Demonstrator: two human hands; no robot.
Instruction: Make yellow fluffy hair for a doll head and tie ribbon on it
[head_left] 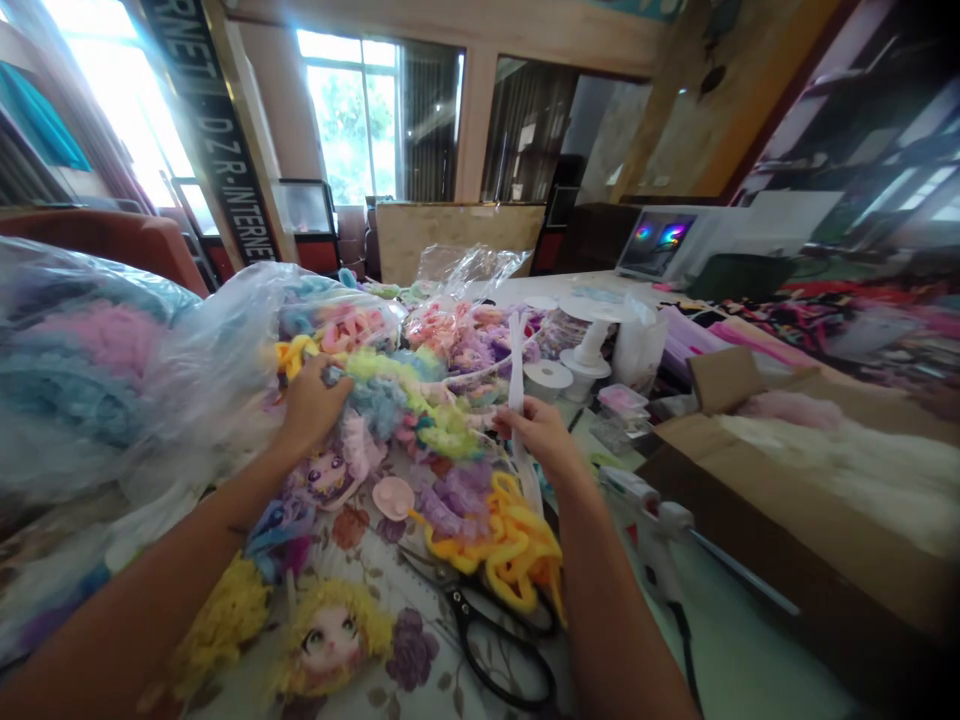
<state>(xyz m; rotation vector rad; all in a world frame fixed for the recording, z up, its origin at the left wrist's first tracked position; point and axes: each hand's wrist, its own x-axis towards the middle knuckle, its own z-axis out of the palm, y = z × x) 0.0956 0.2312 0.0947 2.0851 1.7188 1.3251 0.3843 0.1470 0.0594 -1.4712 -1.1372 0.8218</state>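
My left hand (313,398) reaches into the pile of fluffy yarn, its fingers curled beside a yellow yarn bundle (295,353); what they grip is mostly hidden. Closed around a long, pale white strip (516,365) is my right hand (541,432); the strip stands nearly upright. Between the hands lie blue fluffy yarn (379,405) and lime-green yarn (446,432). Below them are a doll head with pink trim (328,474), a pink disc (394,497), purple yarn (455,505) and thick yellow-orange yarn (517,540). A yellow-haired doll head (330,640) rests nearest me.
Black-handled scissors (487,640) lie open by the yellow-orange yarn. A white glue gun (652,515) with a cord is right of my forearm. White spools (589,360) stand behind. At right is a cardboard box (765,520) of pale stuffing; clear bags of yarn (90,370) are at left.
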